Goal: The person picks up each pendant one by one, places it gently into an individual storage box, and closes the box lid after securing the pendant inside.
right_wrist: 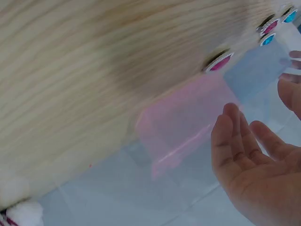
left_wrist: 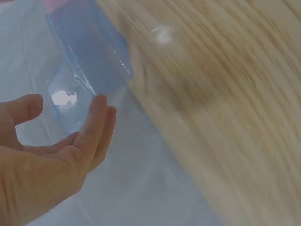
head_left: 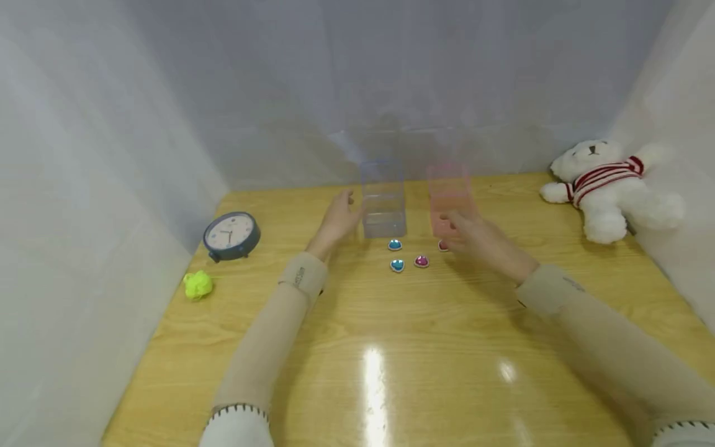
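My left hand [head_left: 339,218] is beside the left wall of a clear blue plastic box [head_left: 384,225]; its fingers are loosely bent and hold nothing. My right hand [head_left: 481,241] hovers at the front of a clear pink box [head_left: 445,205], with relaxed fingers and nothing in its grasp, as the right wrist view shows. In front of the boxes lie two blue gems [head_left: 397,266] with silvery rims and a pink gem [head_left: 421,261]. Another pink gem [head_left: 443,246] is partly covered by the right hand in the head view.
A blue-rimmed clock [head_left: 231,236] and a yellow-green fuzzy ball [head_left: 198,285] are at the table's left side. At the back right lies a white teddy bear [head_left: 609,186] in a striped sweater. Pale curtain [head_left: 335,81] surrounds the wooden table [head_left: 424,360].
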The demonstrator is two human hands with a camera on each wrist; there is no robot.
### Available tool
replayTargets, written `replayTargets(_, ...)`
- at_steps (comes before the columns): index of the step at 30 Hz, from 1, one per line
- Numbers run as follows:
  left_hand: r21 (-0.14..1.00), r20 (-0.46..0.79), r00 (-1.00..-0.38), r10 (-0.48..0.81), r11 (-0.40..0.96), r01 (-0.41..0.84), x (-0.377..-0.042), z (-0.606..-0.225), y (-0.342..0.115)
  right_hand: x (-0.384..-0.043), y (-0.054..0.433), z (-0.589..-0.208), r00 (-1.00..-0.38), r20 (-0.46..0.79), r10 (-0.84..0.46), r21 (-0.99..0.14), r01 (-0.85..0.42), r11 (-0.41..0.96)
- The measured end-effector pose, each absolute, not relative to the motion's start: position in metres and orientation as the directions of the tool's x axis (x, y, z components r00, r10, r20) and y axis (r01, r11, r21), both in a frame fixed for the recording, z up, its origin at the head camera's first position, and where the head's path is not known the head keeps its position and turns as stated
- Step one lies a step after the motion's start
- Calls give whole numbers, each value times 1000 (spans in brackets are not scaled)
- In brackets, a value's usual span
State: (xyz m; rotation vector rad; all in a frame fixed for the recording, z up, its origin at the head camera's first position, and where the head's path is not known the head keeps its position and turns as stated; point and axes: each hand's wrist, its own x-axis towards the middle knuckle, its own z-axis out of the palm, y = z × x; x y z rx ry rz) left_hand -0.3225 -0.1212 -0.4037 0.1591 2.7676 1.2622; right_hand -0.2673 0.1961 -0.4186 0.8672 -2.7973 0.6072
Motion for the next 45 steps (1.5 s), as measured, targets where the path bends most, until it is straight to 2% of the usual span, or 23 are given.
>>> replayTargets(5, 859, -122, -985, 123, 510, -43, -331, -409, -124, -271, 176, -422, -830, 138, -541, -495, -530, 688)
replayTargets(9, 879, -159, -979, 129, 471, -81, -332, -418, -126, -273, 162, -428, -813, 88, -575, -538, -525, 660)
replayTargets(19, 907, -168, -970, 174, 413, -83, -333, -430, -123, -278, 135, -443, -719, 128, -683, -419, -663, 620)
replayTargets(24, 924, -188, -962, 196, 367, -106, -332, -428, -122, -276, 127, -445, -710, 83, -700, -399, -667, 629)
replayTargets(39, 924, -218, -943, 251, 364, -117, -334, -424, -125, -276, 116, -451, -685, 82, -724, -250, -717, 650)
replayTargets(45, 929, -224, -939, 260, 348, -125, -336, -425, -124, -276, 115, -449, -680, 83, -729, -244, -723, 646)
